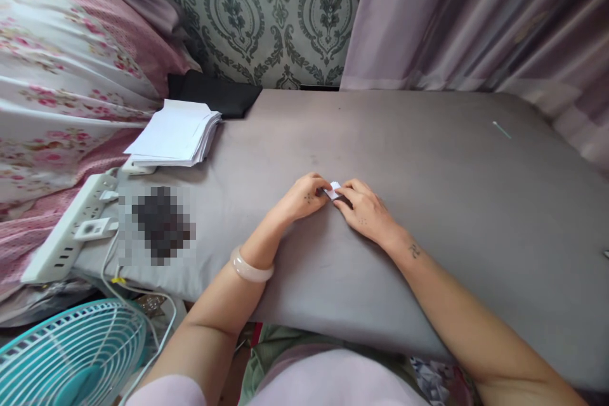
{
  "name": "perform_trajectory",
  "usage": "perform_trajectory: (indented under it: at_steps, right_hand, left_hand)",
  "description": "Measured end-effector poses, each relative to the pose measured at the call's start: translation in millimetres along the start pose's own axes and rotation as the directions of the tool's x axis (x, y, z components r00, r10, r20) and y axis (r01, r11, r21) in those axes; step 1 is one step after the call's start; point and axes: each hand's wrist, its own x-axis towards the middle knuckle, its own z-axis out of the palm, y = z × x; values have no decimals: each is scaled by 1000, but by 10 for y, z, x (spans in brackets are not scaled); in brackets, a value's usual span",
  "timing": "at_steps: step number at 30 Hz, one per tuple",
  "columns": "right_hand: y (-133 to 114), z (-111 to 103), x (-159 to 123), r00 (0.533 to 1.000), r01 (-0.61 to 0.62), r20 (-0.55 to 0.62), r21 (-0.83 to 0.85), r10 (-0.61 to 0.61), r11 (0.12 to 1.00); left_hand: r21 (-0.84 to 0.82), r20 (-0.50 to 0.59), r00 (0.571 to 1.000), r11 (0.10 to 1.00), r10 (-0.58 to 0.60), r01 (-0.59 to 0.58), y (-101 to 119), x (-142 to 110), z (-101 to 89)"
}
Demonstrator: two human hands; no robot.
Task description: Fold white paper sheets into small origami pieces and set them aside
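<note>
Near the middle of the grey-covered table (pixel 304 273), a small folded piece of white paper (pixel 333 188) is held between both hands. My left hand (pixel 308 195) pinches its left side, fingers closed. On the right side, my right hand (pixel 365 208) grips it with thumb and fingers closed. The fingers cover much of the paper, and its lower part looks dark, in shadow or of another colour. Both hands rest low, at or just above the cloth.
A stack of white paper (pixel 174 133) lies at the back left, beside a black folder-like item (pixel 214 94). At the left edge are a white power strip (pixel 71 228) with plugs and cables, and a blurred-out patch (pixel 164 225). A turquoise fan (pixel 76 355) stands lower left. A thin white stick (pixel 502 130) lies far right.
</note>
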Motion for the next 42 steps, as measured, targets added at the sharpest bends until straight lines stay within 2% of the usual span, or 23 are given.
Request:
perform_trajectory:
  at_steps: [2, 6, 15, 22, 28, 34, 42]
  right_hand:
    - [0, 10, 17, 1000, -22, -3, -19, 22, 1000]
    - [1, 37, 34, 999, -39, -23, -60, 38, 997]
    - [-101, 44, -21, 999, -16, -45, -231, 6, 973]
    - [-172, 18, 0, 1000, -14, -27, -265, 7, 964]
    - [-153, 46, -1, 999, -17, -48, -285, 3, 958]
    - [-110, 73, -5, 995, -75, -87, -242, 55, 968]
    - [-93, 66, 74, 971, -227, -91, -50, 222, 973]
  left_hand:
    - [-43, 24, 1000, 999, 7, -6, -40, 21, -42]
    - [-66, -6, 1000, 998, 23, -23, -83, 46, -51]
    - [42, 44, 987, 986, 157, -159, -131, 66, -84]
    - [114, 69, 978, 973, 195, -202, -119, 50, -97]
    - [107, 49, 982, 976, 183, -188, -120, 67, -72]
    - [62, -8, 988, 986, 154, -153, -174, 85, -32]
    - [92, -53, 998, 995, 39, -34, -164, 93, 14]
